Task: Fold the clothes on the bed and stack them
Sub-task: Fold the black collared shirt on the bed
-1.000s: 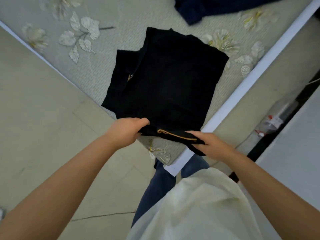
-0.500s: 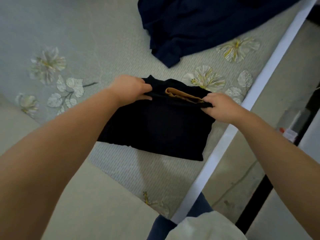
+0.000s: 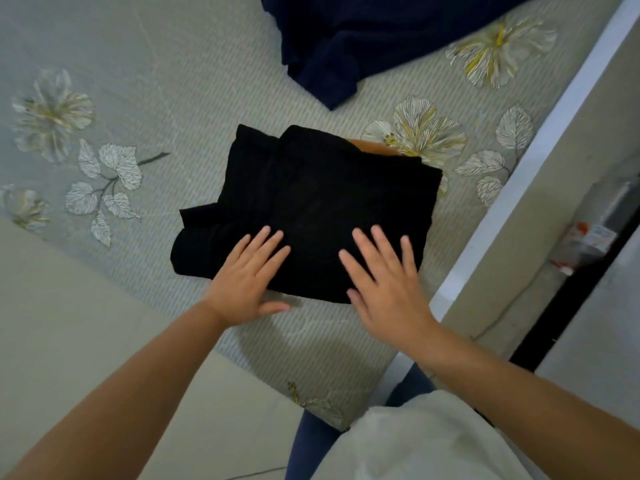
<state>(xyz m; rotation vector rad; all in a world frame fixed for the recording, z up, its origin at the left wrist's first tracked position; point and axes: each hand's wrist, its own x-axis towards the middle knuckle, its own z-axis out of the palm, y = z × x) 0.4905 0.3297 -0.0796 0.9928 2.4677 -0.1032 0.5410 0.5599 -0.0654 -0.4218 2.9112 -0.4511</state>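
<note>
Folded into a rough rectangle, soft and matte, with a faint ribbed weave: black garment (image 3: pixel 311 202), lying on the bed (image 3: pixel 173 81) near its corner. Uneven along the left side, where inner layers bulge out in rounded lobes past the top layer. At the far edge, a thin strip of tan trim (image 3: pixel 372 146) peeking out from under the fold.

Pressed flat on the near half of the garment, palms down: left hand (image 3: pixel 247 277) and right hand (image 3: pixel 384 278), fingers straight and spread, nothing pinched or gripped. Left thumb off the cloth, on the bedspread just beside the near edge; right palm reaching past the near edge too. A bare patch of black fabric between the two hands.

Beneath it all, pale grey-green bedspread with a fine woven ridge and printed white-and-yellow flowers and veined leaves. Beyond the fingertips, well apart from the black piece, a crumpled navy garment (image 3: pixel 363 32), unfolded, heaped in loose folds. To the right of the right hand, white bed edge (image 3: pixel 519 188) running diagonally, then tiled floor and a clear plastic bottle (image 3: pixel 585 237) with a red-and-white label lying there. Nearer than the wrists, cream top and blue trousers of the person.
</note>
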